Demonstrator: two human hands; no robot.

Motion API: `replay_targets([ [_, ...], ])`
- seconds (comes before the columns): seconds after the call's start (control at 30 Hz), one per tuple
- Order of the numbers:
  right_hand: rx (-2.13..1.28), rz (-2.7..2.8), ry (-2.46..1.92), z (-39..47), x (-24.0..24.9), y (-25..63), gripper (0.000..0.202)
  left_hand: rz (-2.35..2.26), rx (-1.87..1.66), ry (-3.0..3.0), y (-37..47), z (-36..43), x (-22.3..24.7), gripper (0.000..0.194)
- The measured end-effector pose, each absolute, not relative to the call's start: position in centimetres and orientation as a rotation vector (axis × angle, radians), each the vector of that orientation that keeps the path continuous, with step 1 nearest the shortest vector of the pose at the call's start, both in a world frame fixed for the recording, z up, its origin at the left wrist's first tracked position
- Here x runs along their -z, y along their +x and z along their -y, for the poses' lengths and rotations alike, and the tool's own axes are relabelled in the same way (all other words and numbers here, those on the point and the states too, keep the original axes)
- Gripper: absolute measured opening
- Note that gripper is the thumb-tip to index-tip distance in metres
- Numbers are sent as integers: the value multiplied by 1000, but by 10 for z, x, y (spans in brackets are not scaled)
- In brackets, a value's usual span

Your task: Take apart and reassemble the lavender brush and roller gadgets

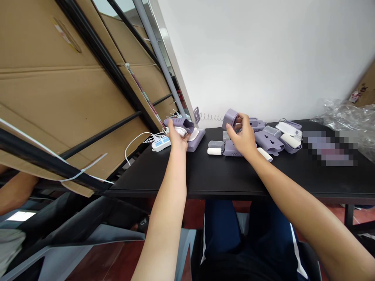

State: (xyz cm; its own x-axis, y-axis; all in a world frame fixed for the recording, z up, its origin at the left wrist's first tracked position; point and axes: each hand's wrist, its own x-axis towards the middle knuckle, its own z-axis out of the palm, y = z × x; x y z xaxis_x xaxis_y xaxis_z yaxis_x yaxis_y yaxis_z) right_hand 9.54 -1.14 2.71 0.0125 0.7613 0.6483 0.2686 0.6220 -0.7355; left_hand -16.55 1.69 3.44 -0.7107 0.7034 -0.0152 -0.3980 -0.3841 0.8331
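Note:
My left hand is closed around a purple perforated plastic holder. A white bristled brush shows at its underside against my fingers; whether it sits inside the holder I cannot tell. Raised above the black table, my right hand grips a hollow purple plastic piece between thumb and fingers. Under and beside that hand lie a purple holder, a white roller and a clear-grey cover. Beside my left hand rests a purple base with a white top.
More purple holders, white rollers and a white brush are piled at the right. A power strip with cables sits at the left. Crumpled clear plastic covers the far right. Cardboard and a black frame border the left.

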Motion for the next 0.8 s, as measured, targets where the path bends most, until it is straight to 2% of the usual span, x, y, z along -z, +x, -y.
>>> replay_targets([
  [0.13,-522,1472,-923,9,-28,97,46,-1305,-2212,503,-157,-6,-44,51],
  [0.27,-522,1469,-956,8,-27,98,47,-1514,-2032,1000,-143,4,-48,55],
  [0.33,-518,1481,-959,8,-26,98,47,-1737,-1833,1355,-135,9,-46,60],
  [0.4,-511,1489,-945,7,-25,98,47,-2016,-1487,1647,-128,16,-45,67],
  [0.5,-513,1484,-933,7,-24,98,48,-2294,-907,1820,-118,25,-45,76],
  [0.57,-520,1475,-939,6,-24,98,50,-2358,-705,1856,-116,29,-45,78],
  [0.67,-537,1460,-943,4,-22,98,51,-2372,-690,1878,-117,29,-42,73],
  [0.8,-612,1419,-924,-5,-17,98,51,-2297,-817,1855,-124,22,-34,49],
])
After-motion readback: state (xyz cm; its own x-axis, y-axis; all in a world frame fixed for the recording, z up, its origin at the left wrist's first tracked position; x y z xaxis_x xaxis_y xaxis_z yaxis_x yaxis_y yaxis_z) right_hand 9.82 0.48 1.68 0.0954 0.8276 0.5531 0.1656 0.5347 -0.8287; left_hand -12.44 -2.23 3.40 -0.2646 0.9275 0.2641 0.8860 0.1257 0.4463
